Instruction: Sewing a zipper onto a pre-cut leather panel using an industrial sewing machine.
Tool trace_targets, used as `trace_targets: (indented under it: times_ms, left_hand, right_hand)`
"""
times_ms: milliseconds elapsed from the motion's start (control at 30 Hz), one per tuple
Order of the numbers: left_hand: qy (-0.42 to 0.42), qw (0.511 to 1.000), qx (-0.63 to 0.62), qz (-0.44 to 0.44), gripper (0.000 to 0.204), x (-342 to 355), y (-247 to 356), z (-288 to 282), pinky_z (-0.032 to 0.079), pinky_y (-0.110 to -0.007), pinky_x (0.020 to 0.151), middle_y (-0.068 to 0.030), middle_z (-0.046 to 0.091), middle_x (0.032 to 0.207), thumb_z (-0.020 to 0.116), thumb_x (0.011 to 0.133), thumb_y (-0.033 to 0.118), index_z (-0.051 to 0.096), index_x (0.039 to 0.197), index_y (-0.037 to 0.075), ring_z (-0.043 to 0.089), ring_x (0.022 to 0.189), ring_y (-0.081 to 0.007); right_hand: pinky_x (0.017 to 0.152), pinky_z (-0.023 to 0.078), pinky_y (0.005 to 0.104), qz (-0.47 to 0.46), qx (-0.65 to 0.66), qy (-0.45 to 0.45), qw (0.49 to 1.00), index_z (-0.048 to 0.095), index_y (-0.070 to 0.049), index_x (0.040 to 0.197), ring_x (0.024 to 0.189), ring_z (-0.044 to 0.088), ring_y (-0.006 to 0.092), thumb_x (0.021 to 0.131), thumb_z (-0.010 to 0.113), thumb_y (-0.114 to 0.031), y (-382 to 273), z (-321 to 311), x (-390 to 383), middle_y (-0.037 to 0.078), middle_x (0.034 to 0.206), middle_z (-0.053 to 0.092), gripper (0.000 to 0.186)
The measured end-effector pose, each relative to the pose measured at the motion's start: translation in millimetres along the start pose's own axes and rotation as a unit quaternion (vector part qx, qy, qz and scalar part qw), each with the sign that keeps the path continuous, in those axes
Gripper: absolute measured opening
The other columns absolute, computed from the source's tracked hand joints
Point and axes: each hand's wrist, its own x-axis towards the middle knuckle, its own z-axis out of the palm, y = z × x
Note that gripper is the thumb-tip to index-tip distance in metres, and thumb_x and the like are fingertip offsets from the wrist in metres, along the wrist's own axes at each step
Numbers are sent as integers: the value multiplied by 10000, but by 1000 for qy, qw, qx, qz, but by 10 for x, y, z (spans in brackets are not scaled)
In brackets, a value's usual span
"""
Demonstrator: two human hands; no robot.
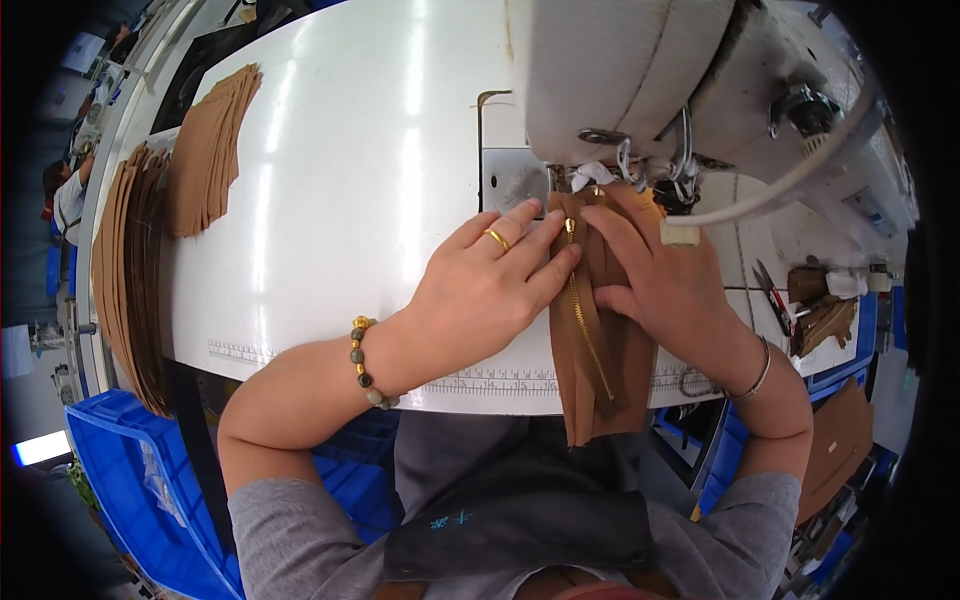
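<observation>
A brown fabric piece [572, 400] with a brass-toothed zipper [588, 335] lies under the sewing machine head, its lower end hanging over the table's front edge. The gold zipper slider [570, 227] sits close to the presser foot [560, 178]. From the left, my left hand [490, 275] lies flat, its stretched fingertips resting on the zipper's left side. My right hand [665, 265] is on the fabric's right side, thumb and forefinger spread apart; its other fingers reach up beside the presser foot and are partly hidden. A white scrap [592, 177] is by the foot.
Stacks of brown fabric pieces [210, 150] stand at the table's left. A printed ruler [480, 385] runs along the front edge. At right are snips [770, 290] and brown scraps [825, 325]. A blue crate [140, 450] is below left; the machine head [620, 80] overhangs the work.
</observation>
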Motion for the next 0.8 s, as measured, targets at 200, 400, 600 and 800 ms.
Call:
trace_targets:
  times_ms: [200, 400, 600, 800]
  left_hand:
    - [-12, 998, -39, -39, 455, 32, 12, -7, 534, -425, 1026, -118, 672, 1329, 797, 751, 185, 695, 1176, 58, 620, 1286, -312]
    - [-60, 993, -71, -67, 547, 33, 39, -59, 494, -458, 1079, -135, 612, 1429, 832, 723, 212, 662, 1214, 39, 552, 1373, -325]
    - [-61, 992, -77, -82, 585, 27, 51, -60, 477, -449, 1084, -131, 593, 1445, 835, 714, 220, 654, 1231, 14, 552, 1348, -329]
    - [-58, 994, -65, -63, 573, 15, 74, -57, 493, -431, 1040, -141, 615, 1398, 821, 708, 213, 672, 1214, -11, 584, 1274, -320]
  right_hand:
    - [795, 590, 343, -38, -1, -3, 999, 598, -113, 1391, 1213, 649, 229, 674, 855, -242, 35, 42, 2, 12, 1508, 540, 773]
    - [802, 594, 341, -42, 14, 7, 999, 615, -105, 1380, 1240, 644, 223, 669, 847, -221, 51, 72, -4, 12, 1484, 567, 757]
    - [793, 595, 347, -33, 9, -8, 999, 613, -102, 1385, 1226, 652, 223, 672, 847, -229, 31, 55, 7, 14, 1486, 569, 761]
    - [997, 479, 420, -50, 23, 14, 998, 665, -23, 1284, 1045, 684, 254, 692, 858, -319, 4, 44, 24, 80, 1209, 712, 689]
